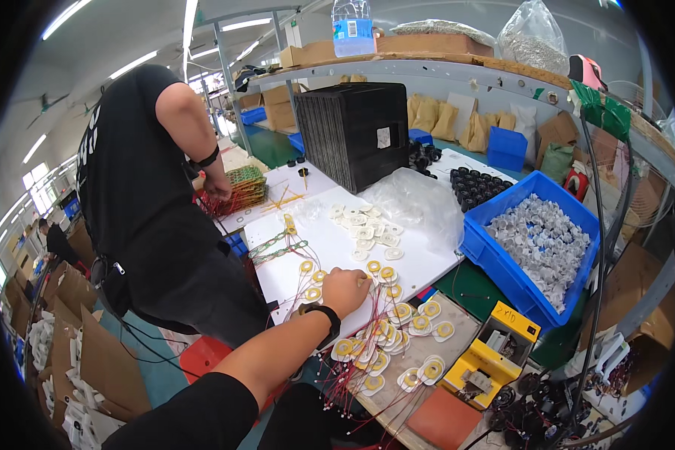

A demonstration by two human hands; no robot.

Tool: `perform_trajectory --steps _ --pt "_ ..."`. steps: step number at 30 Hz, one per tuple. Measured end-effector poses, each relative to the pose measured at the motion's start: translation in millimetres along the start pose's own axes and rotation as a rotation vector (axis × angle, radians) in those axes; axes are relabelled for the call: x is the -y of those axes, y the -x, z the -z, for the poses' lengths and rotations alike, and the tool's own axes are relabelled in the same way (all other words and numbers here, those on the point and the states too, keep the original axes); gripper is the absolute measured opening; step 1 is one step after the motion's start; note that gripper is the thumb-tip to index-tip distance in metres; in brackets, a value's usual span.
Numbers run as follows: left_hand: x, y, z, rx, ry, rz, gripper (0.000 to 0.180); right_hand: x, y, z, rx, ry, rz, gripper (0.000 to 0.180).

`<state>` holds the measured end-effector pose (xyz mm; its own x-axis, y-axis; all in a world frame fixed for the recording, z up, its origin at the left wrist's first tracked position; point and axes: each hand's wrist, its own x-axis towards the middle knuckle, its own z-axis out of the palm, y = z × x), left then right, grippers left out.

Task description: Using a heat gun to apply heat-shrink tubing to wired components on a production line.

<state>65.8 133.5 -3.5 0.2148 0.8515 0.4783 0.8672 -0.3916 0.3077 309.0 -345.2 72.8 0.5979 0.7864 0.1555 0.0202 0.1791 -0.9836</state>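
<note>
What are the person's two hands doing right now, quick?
Left hand: closed in a loose fist, resting among the round white-and-yellow wired discs on the white board; what it grips cannot be told.
Right hand: not in view.

The discs (388, 330) are white with yellow-gold centres and red wires. The bin (495, 259) is blue, its parts (540, 240) pale grey. The crate (356, 131) is black, the tool (487, 360) yellow, the board (337, 247) white.
</note>
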Motion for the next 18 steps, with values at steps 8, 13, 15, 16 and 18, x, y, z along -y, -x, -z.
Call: perform_trajectory --steps 8,13,15,16,18 --pt "-7 -1 0 0.158 -0.041 0.025 0.026 0 2 1 -0.021 -0.015 0.038 0.08" --pt "0 3 -6 0.102 -0.058 0.0 0.026 -3 0 8 0.042 0.009 0.052 0.078" --pt "-1 4 -3 0.094 -0.081 0.005 0.026 -2 2 6 0.029 0.014 0.036 0.079" --pt "-4 4 -3 0.104 -0.125 -0.006 0.026 -2 4 7 0.034 0.012 0.04 0.079" --pt "-12 0 3 0.102 -0.173 -0.009 0.026 -5 4 8 0.011 0.008 0.038 0.078"
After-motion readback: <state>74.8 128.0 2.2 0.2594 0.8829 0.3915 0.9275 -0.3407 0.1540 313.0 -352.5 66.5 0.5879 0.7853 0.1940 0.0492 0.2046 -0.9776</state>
